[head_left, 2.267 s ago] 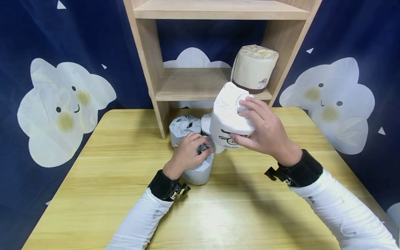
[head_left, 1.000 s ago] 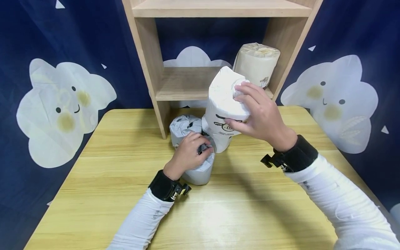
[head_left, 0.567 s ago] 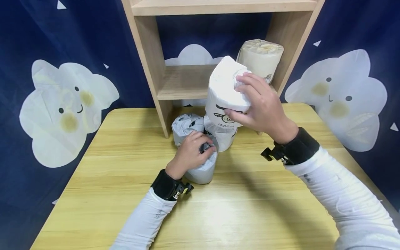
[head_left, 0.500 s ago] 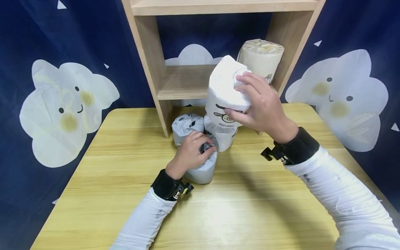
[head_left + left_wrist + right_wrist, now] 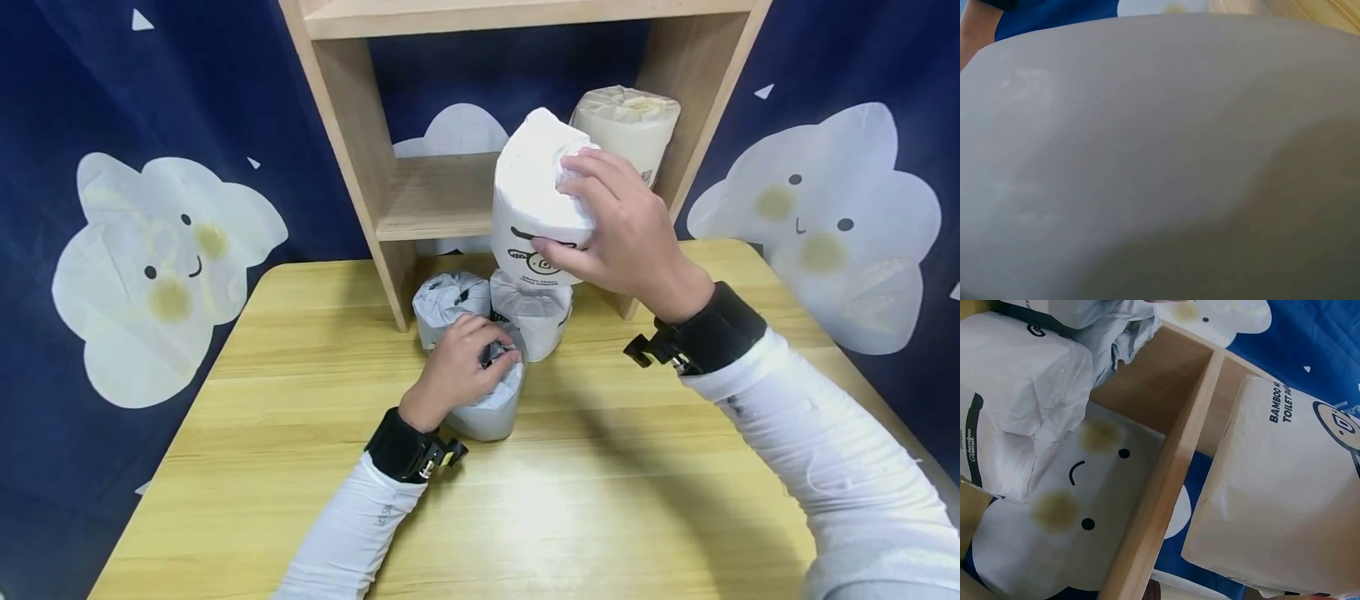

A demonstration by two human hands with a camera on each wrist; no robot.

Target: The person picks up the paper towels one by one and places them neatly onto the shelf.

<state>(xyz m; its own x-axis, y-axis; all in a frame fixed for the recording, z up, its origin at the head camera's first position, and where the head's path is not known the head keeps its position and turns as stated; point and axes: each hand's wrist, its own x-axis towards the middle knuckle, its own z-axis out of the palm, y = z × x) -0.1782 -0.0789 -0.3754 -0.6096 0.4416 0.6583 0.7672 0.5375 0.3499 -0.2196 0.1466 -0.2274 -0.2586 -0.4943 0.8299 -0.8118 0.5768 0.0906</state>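
Note:
My right hand grips a paper-wrapped white toilet roll by its top and front side. This roll, printed with a cartoon face, hangs tilted in front of the middle shelf; in the right wrist view the toilet roll shows its lettering beside the shelf board. On the table, my left hand holds the top of a grey-wrapped toilet roll, fingers curled at its centre. That roll's grey wrapper fills most of the left wrist view. Both thumbs show in the head view.
A second grey-wrapped roll and a white roll stand behind the left hand's roll. At the right end of the middle shelf sits a cream-wrapped roll. The wooden shelf unit stands on the table.
The right hand has raised the white roll toward the middle shelf, uncovering more of the white roll behind. The left hand keeps its hold on the grey roll. The head view has shifted slightly.

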